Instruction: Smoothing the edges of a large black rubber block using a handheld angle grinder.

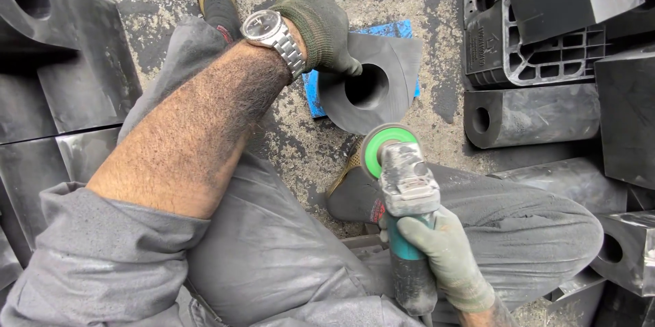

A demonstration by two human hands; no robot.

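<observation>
Grinding pending: left hand (321, 27) clamped on black holed block (372, 81), right hand (437, 245) gripping angle grinder (402, 184); next, probably disc to edge.

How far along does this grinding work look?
In hand: the left hand steadies a black block with a hole on a blue sheet, while the right hand holds the grinder just short of it. Many similar blocks lie around; which are finished I cannot tell.
</observation>
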